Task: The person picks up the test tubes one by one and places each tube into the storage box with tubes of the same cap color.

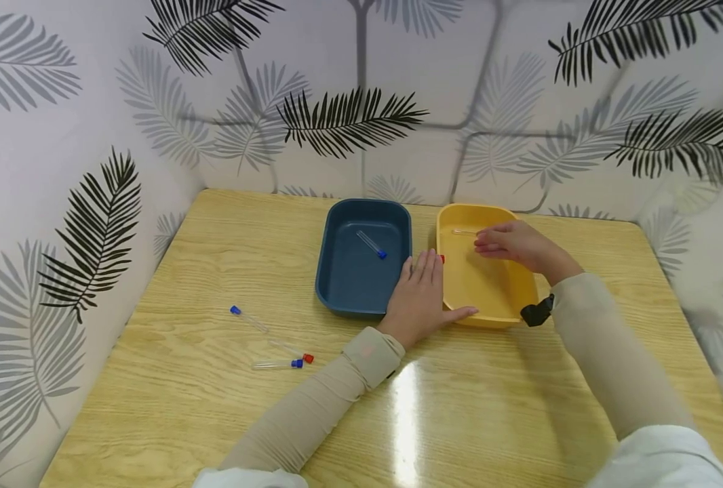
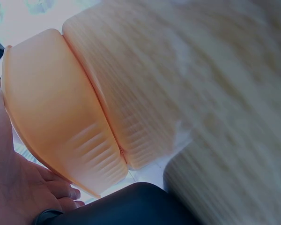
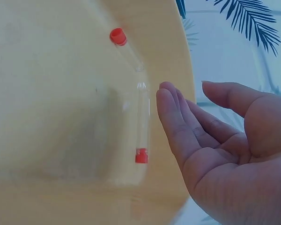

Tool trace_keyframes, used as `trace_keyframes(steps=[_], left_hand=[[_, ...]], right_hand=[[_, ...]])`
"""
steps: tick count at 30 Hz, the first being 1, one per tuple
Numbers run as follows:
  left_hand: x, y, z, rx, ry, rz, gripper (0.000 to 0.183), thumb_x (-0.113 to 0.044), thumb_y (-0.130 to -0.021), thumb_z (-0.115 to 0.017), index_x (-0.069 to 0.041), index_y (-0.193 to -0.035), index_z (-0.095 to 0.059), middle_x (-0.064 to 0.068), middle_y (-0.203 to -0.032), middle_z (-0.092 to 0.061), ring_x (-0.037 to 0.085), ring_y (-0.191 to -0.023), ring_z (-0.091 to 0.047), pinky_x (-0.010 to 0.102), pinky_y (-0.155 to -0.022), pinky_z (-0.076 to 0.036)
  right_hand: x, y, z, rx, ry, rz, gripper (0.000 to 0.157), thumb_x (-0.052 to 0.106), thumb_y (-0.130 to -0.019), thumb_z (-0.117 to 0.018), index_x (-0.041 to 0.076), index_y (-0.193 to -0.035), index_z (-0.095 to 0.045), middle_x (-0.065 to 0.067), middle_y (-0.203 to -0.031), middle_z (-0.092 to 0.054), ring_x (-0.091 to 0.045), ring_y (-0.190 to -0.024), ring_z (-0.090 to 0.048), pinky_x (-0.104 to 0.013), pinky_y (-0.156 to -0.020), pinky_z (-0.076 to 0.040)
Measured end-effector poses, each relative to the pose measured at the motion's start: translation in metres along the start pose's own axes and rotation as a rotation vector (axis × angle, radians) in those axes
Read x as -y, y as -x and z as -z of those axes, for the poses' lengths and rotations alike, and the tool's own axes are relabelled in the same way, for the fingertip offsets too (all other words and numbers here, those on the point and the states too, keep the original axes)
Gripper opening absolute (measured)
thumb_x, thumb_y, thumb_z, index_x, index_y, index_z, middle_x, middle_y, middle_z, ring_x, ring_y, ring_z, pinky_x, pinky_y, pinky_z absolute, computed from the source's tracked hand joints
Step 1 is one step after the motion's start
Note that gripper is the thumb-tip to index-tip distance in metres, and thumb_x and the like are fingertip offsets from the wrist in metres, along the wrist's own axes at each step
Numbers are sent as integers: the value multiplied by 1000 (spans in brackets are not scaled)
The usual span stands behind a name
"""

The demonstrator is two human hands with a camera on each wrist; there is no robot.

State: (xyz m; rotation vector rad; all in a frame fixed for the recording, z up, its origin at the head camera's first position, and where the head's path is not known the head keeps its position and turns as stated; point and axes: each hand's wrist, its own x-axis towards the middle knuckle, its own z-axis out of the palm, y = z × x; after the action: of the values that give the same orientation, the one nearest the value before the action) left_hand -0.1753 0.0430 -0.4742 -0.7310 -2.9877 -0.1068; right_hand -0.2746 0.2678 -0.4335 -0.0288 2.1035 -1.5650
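My left hand (image 1: 419, 295) rests against the yellow tray (image 1: 486, 288), fingers stretched forward beside the dark blue tray (image 1: 352, 288) and thumb across the yellow rim. The left wrist view shows fingers (image 2: 58, 188) along that tray's outer side. Over the yellow tray hovers my right hand (image 1: 523, 247), its fingers extended and holding nothing. Inside that tray, the right wrist view shows a clear tube with a red cap (image 3: 142, 124) and another red-capped tube (image 3: 126, 48). A blue-capped tube (image 1: 370, 245) lies in the blue tray.
On the wooden table's left side lie a blue-capped tube (image 1: 249, 318), a second blue-capped tube (image 1: 278, 364) and a red-capped tube (image 1: 294, 350). Behind the trays stands a leaf-patterned backdrop (image 1: 361, 81). A black wrist device (image 1: 537, 312) is by the right forearm.
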Motion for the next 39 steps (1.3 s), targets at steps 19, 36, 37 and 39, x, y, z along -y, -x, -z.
trace_keyframes(steps=[19, 36, 37, 39], left_hand=[[0, -1, -1, 5, -2, -17, 112, -85, -74, -9, -1, -148, -15, 13, -153, -12, 24, -141, -4, 42, -113, -3], [3, -1, -4, -23, 27, -16, 111, -85, -75, -10, -2, -148, -15, 13, -154, -11, 24, -141, -2, 42, -112, 0], [3, -1, -3, -25, 25, -18, 111, -85, -75, -10, -1, -148, -16, 13, -153, -11, 24, -141, -3, 42, -113, -1], [2, -1, -3, -26, 17, -21, 111, -85, -75, -10, -1, -148, -16, 13, -153, -12, 24, -141, -3, 42, -113, -2]], right_hand=[[-13, 66, 17, -128, 126, 124, 50, 26, -99, -45, -11, -132, -41, -12, -116, -61, -20, -102, -62, -33, -86, -49], [-36, 86, 8, -287, 67, 211, 48, 23, -96, -51, -15, -125, -47, -7, -107, -65, -11, -92, -63, -23, -81, -51], [-38, 86, 7, -303, 93, 225, 47, 23, -97, -50, -14, -125, -48, -9, -108, -65, -12, -93, -63, -23, -80, -51], [-40, 87, 4, -343, 186, 248, 45, 25, -97, -49, -10, -125, -51, -14, -113, -62, -17, -98, -61, -23, -82, -50]])
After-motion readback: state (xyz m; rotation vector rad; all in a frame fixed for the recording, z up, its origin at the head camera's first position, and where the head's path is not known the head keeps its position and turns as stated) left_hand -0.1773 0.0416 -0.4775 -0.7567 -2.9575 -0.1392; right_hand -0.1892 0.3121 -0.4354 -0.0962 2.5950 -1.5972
